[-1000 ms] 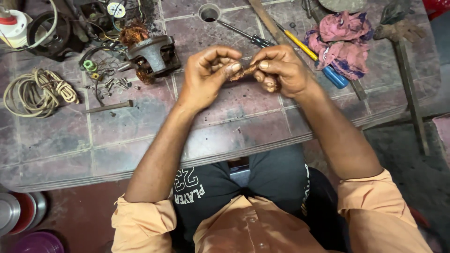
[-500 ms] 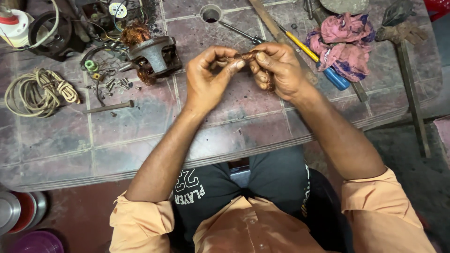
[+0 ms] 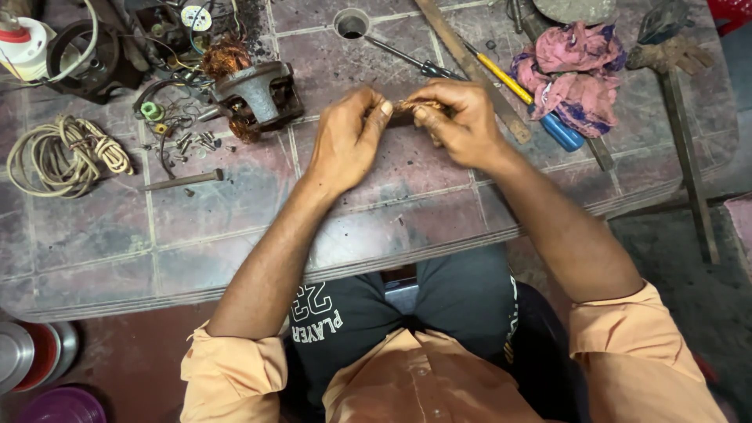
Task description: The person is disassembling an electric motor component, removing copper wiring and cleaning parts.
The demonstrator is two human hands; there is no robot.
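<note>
Both hands (image 3: 407, 129) around copper coil (image 3: 409, 105)

A counter (image 3: 235, 235) of worn, reddish-grey tiles with pale grout lines is seen from above, its ribbed front edge stained and chipped. A round hole (image 3: 351, 22) is cut near its far side. Dark reddish floor (image 3: 133, 352) is glimpsed below.

Two hands, the left hand (image 3: 345, 141) and the right hand (image 3: 462, 121), share one bundle of copper wire (image 3: 409, 106). On the worktop (image 3: 235, 235) lie two screwdrivers (image 3: 407, 56) (image 3: 521, 98), one pink rag (image 3: 576, 66), one coiled cord (image 3: 63, 153) and one motor housing (image 3: 254, 94).
</note>
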